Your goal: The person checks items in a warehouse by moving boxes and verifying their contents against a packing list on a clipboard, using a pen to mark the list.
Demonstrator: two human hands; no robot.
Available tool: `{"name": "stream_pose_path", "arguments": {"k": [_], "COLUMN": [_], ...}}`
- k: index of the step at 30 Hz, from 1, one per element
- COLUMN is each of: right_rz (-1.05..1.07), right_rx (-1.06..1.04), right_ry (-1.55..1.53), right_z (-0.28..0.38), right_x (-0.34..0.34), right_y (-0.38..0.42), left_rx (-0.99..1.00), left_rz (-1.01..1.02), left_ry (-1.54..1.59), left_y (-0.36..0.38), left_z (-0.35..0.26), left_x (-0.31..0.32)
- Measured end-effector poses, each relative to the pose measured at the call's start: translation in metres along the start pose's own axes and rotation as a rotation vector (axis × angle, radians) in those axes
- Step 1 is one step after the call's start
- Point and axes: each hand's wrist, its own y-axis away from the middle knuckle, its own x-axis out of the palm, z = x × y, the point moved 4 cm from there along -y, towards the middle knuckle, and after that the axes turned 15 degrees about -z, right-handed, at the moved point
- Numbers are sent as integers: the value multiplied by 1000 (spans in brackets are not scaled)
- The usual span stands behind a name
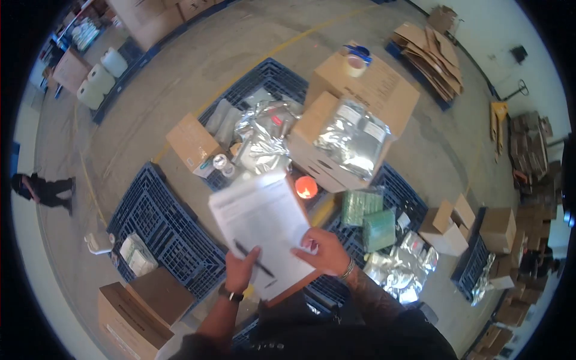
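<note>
White printed sheets (258, 219) lie on a brown clipboard, its edge showing at the lower right, in front of my body. My left hand (240, 270) grips the lower left edge, with the thumb over a black pen (255, 259) that lies across the paper. At the right edge, my right hand (324, 251) is closed on the sheets and board, thumb on top. Just beyond the board's upper right is a bright orange round object (306, 187). Silver foil bags (267, 135) lie past the top of the paper.
A large carton (384, 84) carries foil packs (354, 138) and tape rolls (356, 63). Blue pallets (171, 225) stand around me, with green packs (379, 230) on one at the right. Open boxes (138, 309) sit lower left. A person (51, 191) is at the far left.
</note>
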Motion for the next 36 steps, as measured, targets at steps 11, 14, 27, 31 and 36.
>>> {"name": "stream_pose_path", "arguments": {"k": [11,14,27,31,36], "right_rz": [-112,-238,-1066,-1293,-1439], "right_rx": [-73,-78,-308,-348,-368], "right_ry": [514,153,-260,110,234], "right_z": [71,85,116,112,123], "right_x": [-111,-157,-254,-256,-255], "right_y": [98,131,206,213,221], "left_rx": [71,5,84,126,124], "left_rz": [497,664,1023,1052,1100], "left_ry": [-32,106,59,31,59], "left_y": [123,136,188,196,198], "left_z": [-94,-94,-159,-160,-160], "left_x": [151,159,172,170,169]}}
